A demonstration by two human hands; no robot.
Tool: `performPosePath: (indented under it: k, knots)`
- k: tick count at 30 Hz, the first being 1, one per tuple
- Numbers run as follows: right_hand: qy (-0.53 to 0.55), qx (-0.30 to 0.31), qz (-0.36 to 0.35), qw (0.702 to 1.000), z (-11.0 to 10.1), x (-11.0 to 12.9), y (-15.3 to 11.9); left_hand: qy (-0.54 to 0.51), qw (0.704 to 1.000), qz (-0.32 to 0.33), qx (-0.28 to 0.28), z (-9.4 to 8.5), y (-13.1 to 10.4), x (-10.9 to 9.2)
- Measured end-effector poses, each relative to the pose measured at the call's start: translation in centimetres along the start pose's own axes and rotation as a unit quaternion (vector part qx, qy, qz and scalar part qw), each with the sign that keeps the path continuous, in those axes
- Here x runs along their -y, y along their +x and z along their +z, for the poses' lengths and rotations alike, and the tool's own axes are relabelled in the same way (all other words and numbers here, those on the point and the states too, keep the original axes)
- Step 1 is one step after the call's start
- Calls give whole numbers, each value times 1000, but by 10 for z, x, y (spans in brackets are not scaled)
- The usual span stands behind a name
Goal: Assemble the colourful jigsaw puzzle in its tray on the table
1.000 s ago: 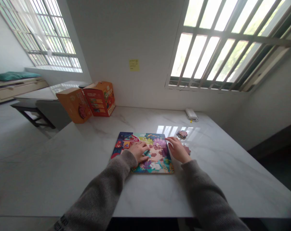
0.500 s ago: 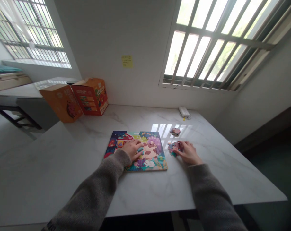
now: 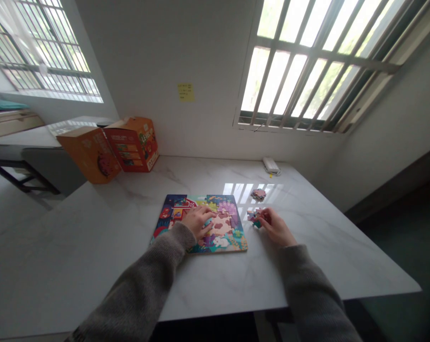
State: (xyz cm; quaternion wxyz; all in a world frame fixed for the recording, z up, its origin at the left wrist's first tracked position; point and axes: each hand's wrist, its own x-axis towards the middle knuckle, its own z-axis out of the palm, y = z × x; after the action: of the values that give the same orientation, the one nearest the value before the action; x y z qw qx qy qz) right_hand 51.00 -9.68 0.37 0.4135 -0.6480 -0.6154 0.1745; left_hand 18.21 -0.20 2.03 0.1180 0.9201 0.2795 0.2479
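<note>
A colourful jigsaw puzzle (image 3: 220,225) with a farm picture lies on the white marbled table, a barn on its left part and a spotted animal in the middle. Resting on its centre is my left hand (image 3: 198,220), fingers stretched forward and lying fairly flat; whatever is under the palm is hidden. Just right of the board, my right hand (image 3: 277,228) pinches a teal puzzle piece (image 3: 257,224) between thumb and fingers. Loose pieces (image 3: 251,215) lie beside those fingertips. A small stack of pinkish pieces (image 3: 258,194) sits farther back.
An orange puzzle box (image 3: 133,147) stands open at the table's back left. A white adapter with a cable (image 3: 271,165) lies near the wall at the back right. On the wall hangs a yellow note (image 3: 185,92). Barred windows are at left and right.
My right hand's fingers have closed together on a teal puzzle piece and tilted it up a little. My left hand stays on the puzzle, having shifted slightly.
</note>
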Motion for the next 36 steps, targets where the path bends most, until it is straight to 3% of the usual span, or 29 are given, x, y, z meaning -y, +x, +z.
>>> performPosePath:
  k: [3,8,10,14,17,20,24,28,36]
  knots:
    - [189,27,17,981,9,23,1,-109,994,-23,-18,-1,3,-11]
    - [369,7,40,929,49,75,-2,-307,945,-113,-27,0,7,-28]
    - [401,8,42,915,67,94,-5,-347,928,-127,-37,2,8,-28]
    - [369,-28,36,928,90,115,-11,-404,894,-167,-94,6,10,-20]
    - [358,-7,41,933,97,118,-14,-449,864,-182,-139,5,12,-15]
    - [345,32,24,938,100,116,-17,-452,857,-189,-161,0,13,-12]
    - [329,58,11,943,100,115,-19,-442,861,-198,-154,-3,14,-9]
    - [327,76,14,942,100,117,-20,-416,879,-160,-168,-4,13,-9]
    - [311,58,11,948,101,110,-19,-416,880,-167,-159,-5,13,-12]
